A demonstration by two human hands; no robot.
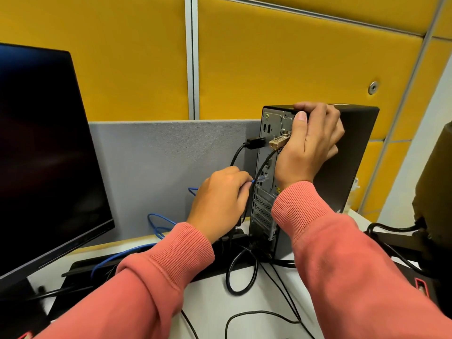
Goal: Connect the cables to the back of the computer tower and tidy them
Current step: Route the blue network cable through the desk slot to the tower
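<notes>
Two big shapes fill the desk [210, 304]: a dark monitor [44, 152] along its left edge and the black computer tower [347, 155] upright near the back right corner, its port panel turned toward the person. The right hand [313, 143] grasps the tower's top rear edge, thumb hooked over the rim, probably to brace the case against the push of a plug. Lower down, the left hand [220, 201] pinches the blue network cable [156, 223] just behind its clear connector [263, 177], which sits at the panel's middle ports; whether it is seated I cannot tell. One black cable [238, 152] is already plugged in higher up, beside a brass-coloured lock [278, 142]. More black leads [241, 275] loop untidily on the white desk at the tower's foot, so the tidying looks not yet done. Behind stands a low grey divider [171, 167], and above it yellow padded wall panels [293, 57].
</notes>
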